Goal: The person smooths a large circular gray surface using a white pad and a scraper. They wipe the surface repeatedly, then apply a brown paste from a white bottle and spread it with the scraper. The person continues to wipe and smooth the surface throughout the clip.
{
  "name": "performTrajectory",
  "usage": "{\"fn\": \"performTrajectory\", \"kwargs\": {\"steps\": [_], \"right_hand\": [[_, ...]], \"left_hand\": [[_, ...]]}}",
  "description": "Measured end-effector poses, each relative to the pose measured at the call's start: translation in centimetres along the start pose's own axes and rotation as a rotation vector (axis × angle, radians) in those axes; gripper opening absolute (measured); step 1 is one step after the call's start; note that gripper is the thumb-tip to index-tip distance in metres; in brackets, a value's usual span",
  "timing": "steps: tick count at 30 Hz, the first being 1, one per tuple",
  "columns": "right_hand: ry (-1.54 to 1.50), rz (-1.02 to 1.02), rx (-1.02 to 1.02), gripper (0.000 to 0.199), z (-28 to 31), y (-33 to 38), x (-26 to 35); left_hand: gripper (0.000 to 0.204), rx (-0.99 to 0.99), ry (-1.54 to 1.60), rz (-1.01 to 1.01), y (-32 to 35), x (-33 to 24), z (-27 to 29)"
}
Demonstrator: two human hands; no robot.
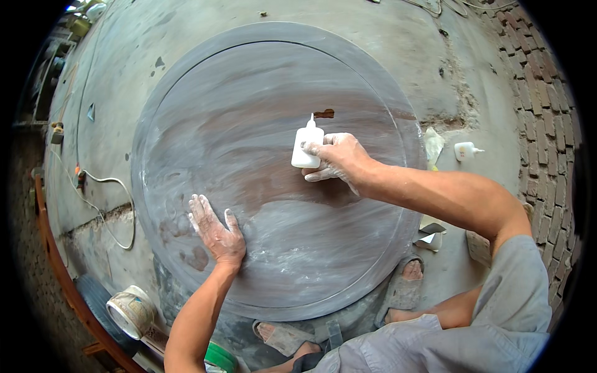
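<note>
Dispensing adhesive, as I read it: the small white squeeze bottle (306,147) stands nozzle-up over the right-centre of the large round grey slab (205,112), just below a small brown chip (324,114) in the surface. My right hand (336,158) is closed around the bottle's body; my left hand (216,231) lies flat and open on the slab's lower left, holding nothing. I judge the next move calls for tipping the nozzle down onto the chip. A second white bottle (466,150) stands apart on the concrete floor (398,37); a tape roll (129,309) lies lower left.
</note>
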State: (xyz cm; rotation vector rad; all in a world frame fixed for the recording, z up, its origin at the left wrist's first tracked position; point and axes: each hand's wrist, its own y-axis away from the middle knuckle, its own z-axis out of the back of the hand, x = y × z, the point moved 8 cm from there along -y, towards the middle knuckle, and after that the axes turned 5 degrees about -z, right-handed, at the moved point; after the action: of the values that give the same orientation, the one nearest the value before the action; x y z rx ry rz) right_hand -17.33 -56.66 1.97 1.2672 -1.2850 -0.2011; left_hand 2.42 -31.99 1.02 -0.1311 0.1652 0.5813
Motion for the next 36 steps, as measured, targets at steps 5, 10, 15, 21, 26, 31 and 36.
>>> {"fn": "performTrajectory", "kwargs": {"steps": [5,10,15,21,26,31,36], "right_hand": [[0.024,0.009,0.023,0.037,-1.6,-0.5,0.2],[0.036,0.028,0.029,0.037,-2.7,-1.0,0.5],[0.057,0.013,0.07,0.039,-3.8,-1.7,0.3],[0.075,-0.001,0.089,0.04,-4.8,-2.2,0.5],[0.042,0.03,0.081,0.032,-5.9,-2.9,0.1],[0.053,0.023,0.092,0.031,-6.8,-3.4,0.1],[0.084,0.023,0.1,0.035,-7.5,-3.5,0.6]], "left_hand": [[0.072,-0.004,0.006,0.013,0.0,0.2,0.0],[0.072,-0.003,-0.012,0.007,0.0,0.1,0.0],[0.072,-0.017,0.008,0.014,0.0,0.0,0.2],[0.072,-0.014,0.007,0.011,0.0,0.1,0.1],[0.072,-0.007,-0.001,0.011,-0.1,0.0,0.1],[0.072,-0.01,-0.017,0.014,0.0,0.1,0.1],[0.072,-0.012,-0.01,0.01,0.0,0.1,0.1]]}}
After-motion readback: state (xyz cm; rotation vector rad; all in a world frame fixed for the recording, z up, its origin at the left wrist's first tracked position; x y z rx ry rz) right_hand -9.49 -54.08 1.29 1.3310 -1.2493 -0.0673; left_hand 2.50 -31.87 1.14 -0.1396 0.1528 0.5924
